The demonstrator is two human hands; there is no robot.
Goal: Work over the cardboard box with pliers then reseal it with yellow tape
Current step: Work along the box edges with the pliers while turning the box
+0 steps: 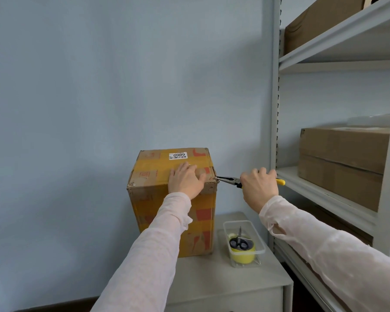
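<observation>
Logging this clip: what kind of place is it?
Probably a storeroom or parcel-handling corner: grey metal shelving on the right holds plain cardboard cartons, and the yellow-taped cardboard box being worked with pliers bears a numbered label and stands on a small grey cabinet.

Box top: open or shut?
Shut. Flaps of the cardboard box lie flat under yellow tape strips; the left hand rests on top.

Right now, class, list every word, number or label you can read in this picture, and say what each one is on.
"0989": white label on top of the cardboard box.
Small print and code square under it: too small to read.
Red marks on the box: unreadable.
</observation>
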